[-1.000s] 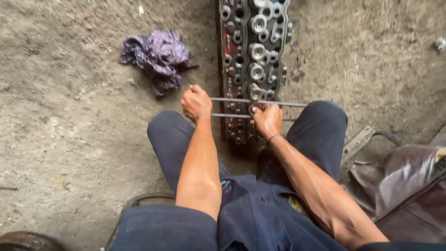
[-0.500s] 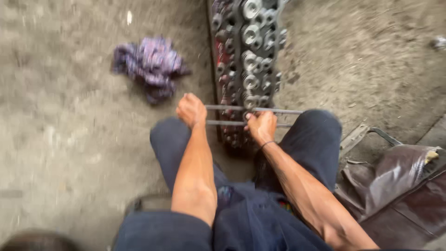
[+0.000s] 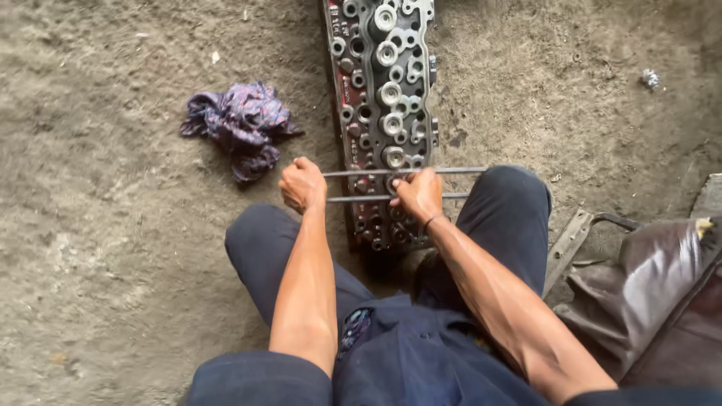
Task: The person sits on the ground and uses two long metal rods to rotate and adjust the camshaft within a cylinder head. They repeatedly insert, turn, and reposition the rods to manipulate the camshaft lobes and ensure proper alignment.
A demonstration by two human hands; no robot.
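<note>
A long grey metal engine cylinder head (image 3: 385, 90) with several round valve seats lies on the dirt floor between my knees. Two thin metal rods (image 3: 444, 171) lie crosswise over its near end. My left hand (image 3: 302, 184) is closed around the rods' left ends. My right hand (image 3: 418, 194) grips them over the cylinder head, pressing down at one valve spot. The part under my right hand is hidden.
A crumpled purple rag (image 3: 241, 124) lies on the floor left of the cylinder head. A dark brown bag (image 3: 654, 293) and a flat metal bar (image 3: 568, 244) sit at the right. My legs in dark blue trousers (image 3: 511, 218) flank the head.
The view shifted slightly; both hands keep the same grip on the rods over the cylinder head's near end.
</note>
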